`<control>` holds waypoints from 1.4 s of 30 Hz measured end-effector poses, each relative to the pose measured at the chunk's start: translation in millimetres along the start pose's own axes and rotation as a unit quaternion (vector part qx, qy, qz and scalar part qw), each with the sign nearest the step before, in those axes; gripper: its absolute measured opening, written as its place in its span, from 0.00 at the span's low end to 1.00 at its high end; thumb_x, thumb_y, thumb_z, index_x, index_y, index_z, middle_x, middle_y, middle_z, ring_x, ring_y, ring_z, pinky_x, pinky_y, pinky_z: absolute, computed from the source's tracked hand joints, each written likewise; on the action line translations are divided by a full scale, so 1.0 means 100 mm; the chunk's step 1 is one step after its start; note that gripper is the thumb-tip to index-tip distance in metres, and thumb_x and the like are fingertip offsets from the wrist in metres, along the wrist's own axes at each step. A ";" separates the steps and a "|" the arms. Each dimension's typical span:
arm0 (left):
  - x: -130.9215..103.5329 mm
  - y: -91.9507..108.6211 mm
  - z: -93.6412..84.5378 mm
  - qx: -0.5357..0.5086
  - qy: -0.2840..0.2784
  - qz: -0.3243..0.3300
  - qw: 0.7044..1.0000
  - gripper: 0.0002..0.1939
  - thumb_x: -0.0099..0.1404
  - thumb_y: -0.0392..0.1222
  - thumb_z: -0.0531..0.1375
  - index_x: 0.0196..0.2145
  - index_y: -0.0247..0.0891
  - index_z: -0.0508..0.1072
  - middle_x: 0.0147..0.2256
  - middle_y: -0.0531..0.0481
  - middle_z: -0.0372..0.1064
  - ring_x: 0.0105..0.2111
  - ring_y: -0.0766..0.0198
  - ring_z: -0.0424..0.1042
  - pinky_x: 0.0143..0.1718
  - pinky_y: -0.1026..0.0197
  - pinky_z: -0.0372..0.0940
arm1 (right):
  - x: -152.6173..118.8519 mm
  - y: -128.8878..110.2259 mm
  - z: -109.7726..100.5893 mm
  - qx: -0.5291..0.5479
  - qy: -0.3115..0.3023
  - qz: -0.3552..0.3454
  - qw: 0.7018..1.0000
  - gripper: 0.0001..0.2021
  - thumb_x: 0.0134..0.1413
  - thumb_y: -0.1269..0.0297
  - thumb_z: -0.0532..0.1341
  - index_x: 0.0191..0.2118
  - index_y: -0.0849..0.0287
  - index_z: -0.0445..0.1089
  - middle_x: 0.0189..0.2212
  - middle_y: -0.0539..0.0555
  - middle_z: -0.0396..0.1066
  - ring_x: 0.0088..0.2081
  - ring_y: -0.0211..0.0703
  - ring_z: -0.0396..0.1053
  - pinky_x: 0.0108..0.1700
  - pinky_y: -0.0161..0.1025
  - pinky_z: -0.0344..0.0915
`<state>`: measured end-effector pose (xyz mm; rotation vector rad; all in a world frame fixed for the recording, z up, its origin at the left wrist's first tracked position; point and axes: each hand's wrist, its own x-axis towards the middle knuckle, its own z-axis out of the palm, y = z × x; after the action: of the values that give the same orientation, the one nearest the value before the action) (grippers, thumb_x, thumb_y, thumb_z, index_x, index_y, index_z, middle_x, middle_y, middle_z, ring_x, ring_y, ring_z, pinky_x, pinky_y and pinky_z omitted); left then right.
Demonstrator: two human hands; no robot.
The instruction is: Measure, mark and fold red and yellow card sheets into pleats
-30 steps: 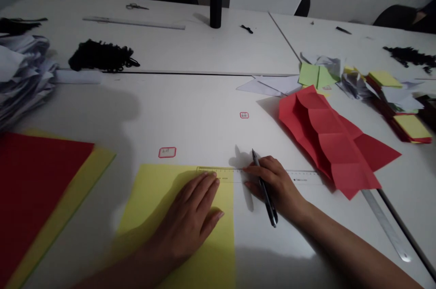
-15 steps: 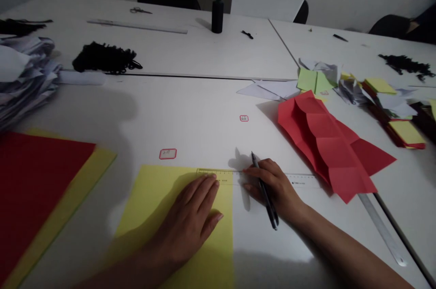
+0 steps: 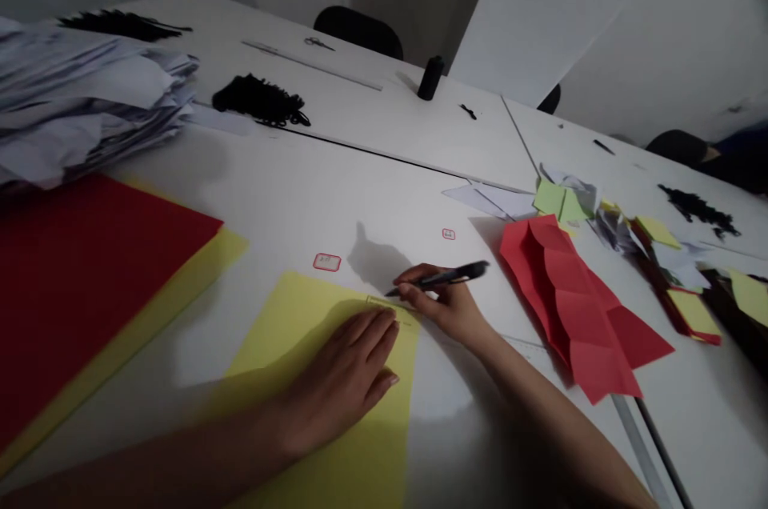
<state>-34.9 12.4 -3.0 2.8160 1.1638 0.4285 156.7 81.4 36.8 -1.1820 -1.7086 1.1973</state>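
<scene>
Pen point(image 3: 456, 277) in my right hand point(image 3: 441, 307), pinched between thumb and fingers near its tip; grip closed, barrel slanting up to the right. Tip points left, at the far edge of the clear ruler point(image 3: 406, 318); contact with the paper cannot be told. My left hand point(image 3: 348, 365) lies flat, fingers extended and side by side, grasping nothing; fingertips rest on the ruler near its left end.

Yellow sheet point(image 3: 372, 445) under my left hand, on the near part of the white table point(image 3: 288, 189). Ruler lies across its far edge and runs right, beyond the sheet, passing beneath my right forearm.

Surroundings: red sheet point(image 3: 102, 285) over yellow ones at left; folded red paper point(image 3: 576, 301) at right, standing in creases. Red-bordered label point(image 3: 327, 262) just beyond the yellow sheet, a smaller label point(image 3: 448, 234) farther right. Far side: black cord bundle point(image 3: 258, 99), dark cylinder point(image 3: 430, 78) upright, scissors point(image 3: 319, 43).
</scene>
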 end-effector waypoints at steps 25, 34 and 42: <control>0.01 0.03 -0.01 -0.035 -0.022 -0.020 0.999 0.22 0.70 0.48 0.50 0.56 0.32 0.64 0.57 0.42 0.63 0.59 0.53 0.59 0.60 0.52 0.54 | 0.27 0.30 0.31 -0.030 0.008 -0.040 0.999 0.13 0.50 0.64 0.62 0.20 0.57 0.57 0.16 0.43 0.56 0.20 0.31 0.52 0.23 0.32 0.50; 0.01 0.04 -0.01 -0.038 -0.022 -0.023 0.999 0.22 0.71 0.48 0.48 0.57 0.33 0.63 0.57 0.41 0.63 0.59 0.53 0.59 0.61 0.52 0.54 | 0.26 0.32 0.31 -0.040 0.005 -0.034 0.999 0.14 0.49 0.64 0.62 0.20 0.56 0.56 0.16 0.43 0.55 0.20 0.32 0.52 0.23 0.32 0.51; 0.01 0.04 0.01 -0.024 -0.014 -0.019 0.999 0.22 0.70 0.48 0.49 0.55 0.31 0.65 0.56 0.41 0.64 0.58 0.52 0.60 0.60 0.52 0.55 | 0.26 0.34 0.31 -0.040 0.010 -0.040 0.998 0.14 0.50 0.63 0.62 0.20 0.56 0.57 0.16 0.43 0.55 0.20 0.31 0.52 0.22 0.32 0.50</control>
<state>-31.1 10.3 -2.8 2.7459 1.1822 0.4089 129.2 101.9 -3.7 -1.1583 -1.7862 1.0740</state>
